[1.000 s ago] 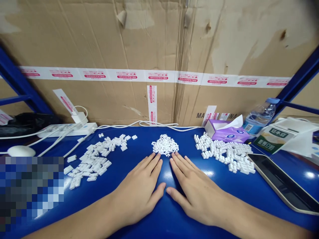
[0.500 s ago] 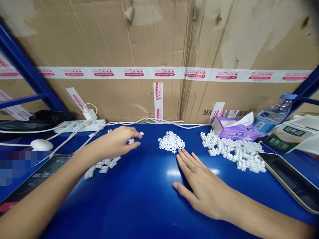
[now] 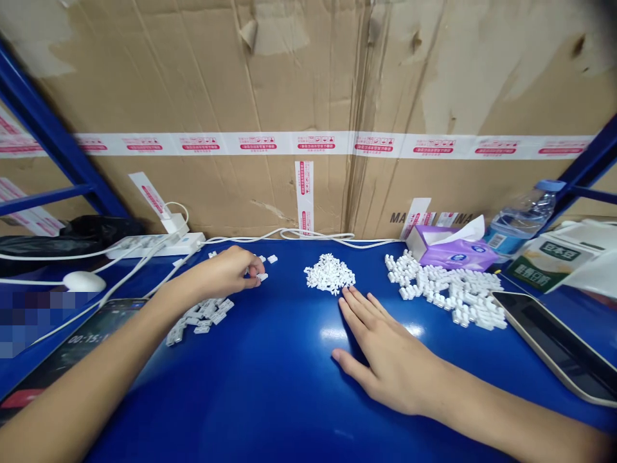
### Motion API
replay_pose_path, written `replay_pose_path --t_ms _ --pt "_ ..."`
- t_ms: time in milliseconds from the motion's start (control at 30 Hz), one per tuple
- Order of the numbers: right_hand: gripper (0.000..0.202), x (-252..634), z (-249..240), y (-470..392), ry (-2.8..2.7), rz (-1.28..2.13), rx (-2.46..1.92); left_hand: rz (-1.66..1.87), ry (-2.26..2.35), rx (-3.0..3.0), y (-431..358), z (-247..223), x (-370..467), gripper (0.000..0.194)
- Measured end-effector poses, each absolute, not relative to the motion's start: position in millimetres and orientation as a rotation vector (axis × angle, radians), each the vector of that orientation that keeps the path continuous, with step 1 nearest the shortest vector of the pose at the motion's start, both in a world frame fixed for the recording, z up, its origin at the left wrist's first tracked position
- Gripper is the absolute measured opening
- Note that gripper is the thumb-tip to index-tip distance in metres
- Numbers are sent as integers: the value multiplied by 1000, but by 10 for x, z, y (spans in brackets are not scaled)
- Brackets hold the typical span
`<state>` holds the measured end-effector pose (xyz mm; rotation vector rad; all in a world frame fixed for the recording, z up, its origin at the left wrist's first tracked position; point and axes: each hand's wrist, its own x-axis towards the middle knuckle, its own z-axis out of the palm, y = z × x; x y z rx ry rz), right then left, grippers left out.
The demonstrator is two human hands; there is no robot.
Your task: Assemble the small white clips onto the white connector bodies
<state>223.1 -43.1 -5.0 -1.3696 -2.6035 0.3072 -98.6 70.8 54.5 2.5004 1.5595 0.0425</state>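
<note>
My left hand (image 3: 236, 270) is closed at the back left of the blue table (image 3: 270, 373), thumb and fingers pinching a small white plastic piece (image 3: 262, 277). Just beyond its fingertips lies another loose white piece (image 3: 272, 259). Under and beside my left forearm spreads a pile of flat white plastic pieces (image 3: 205, 315), partly hidden by the arm. My right hand (image 3: 380, 354) rests flat and open, fingertips at the near edge of a heap of tiny white parts (image 3: 330, 273). To the right sits a bigger group of white plastic blocks (image 3: 453, 289).
A purple tissue pack (image 3: 453, 247), a water bottle (image 3: 520, 218) and a carton (image 3: 549, 257) stand at the back right. One phone (image 3: 554, 341) lies right, another (image 3: 81, 347) left. A power strip (image 3: 187, 243) with white cables runs along the cardboard wall (image 3: 270, 77).
The fingers of my left hand have closed from an open shape onto a small white plastic piece. My right hand stays flat in the same place; the view has shifted slightly.
</note>
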Motion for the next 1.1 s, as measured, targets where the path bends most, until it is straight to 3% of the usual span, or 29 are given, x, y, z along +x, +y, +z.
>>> replay_pose_path --t_ms 600,900,1100 --pt "81 2248 -45 -438 -2594 292 -1362 44 1553 2495 699 601 -1016 36" --pt "85 2240 10 -437 -2629 337 -1400 3 1524 2446 727 523 -1030 26" --pt "80 2281 -19 -431 -2593 346 -1356 156 1204 2360 417 460 -620 22"
